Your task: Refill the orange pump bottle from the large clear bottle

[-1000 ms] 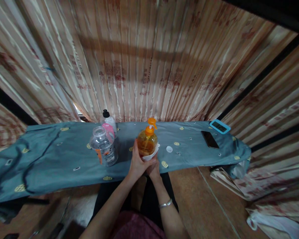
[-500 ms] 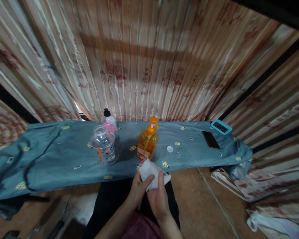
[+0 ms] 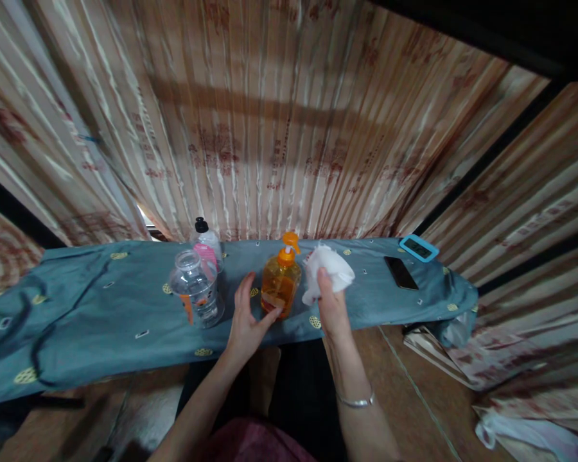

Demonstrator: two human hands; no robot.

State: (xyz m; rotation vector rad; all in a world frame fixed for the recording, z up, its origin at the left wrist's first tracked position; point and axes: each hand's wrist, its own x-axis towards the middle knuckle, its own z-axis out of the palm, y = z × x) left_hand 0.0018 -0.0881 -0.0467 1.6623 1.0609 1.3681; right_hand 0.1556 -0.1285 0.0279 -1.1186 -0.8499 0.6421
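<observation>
In the head view, an orange pump bottle (image 3: 280, 282) stands upright on the cloth-covered surface, partly filled with amber liquid. My left hand (image 3: 247, 323) is at its left side with fingers spread; the thumb overlaps the bottle's lower front, and whether it touches I cannot tell. My right hand (image 3: 334, 311) is closed on a crumpled white wipe (image 3: 334, 268), held just right of the bottle. Left of my left hand stands a clear open-topped plastic bottle (image 3: 197, 295) with orange markings. Behind it is a bottle with a black cap and pink label (image 3: 206, 249).
A black phone (image 3: 401, 273) and a light-blue framed digital device (image 3: 419, 248) lie at the right. A patterned teal cloth (image 3: 96, 301) covers the narrow table. Printed curtains (image 3: 250, 128) hang behind, and dark metal bars (image 3: 491, 170) run along the sides.
My hands have parted. The left moved up to the pump bottle's side; the right carried the wipe up and right, where it now covers the spot of the small white round piece.
</observation>
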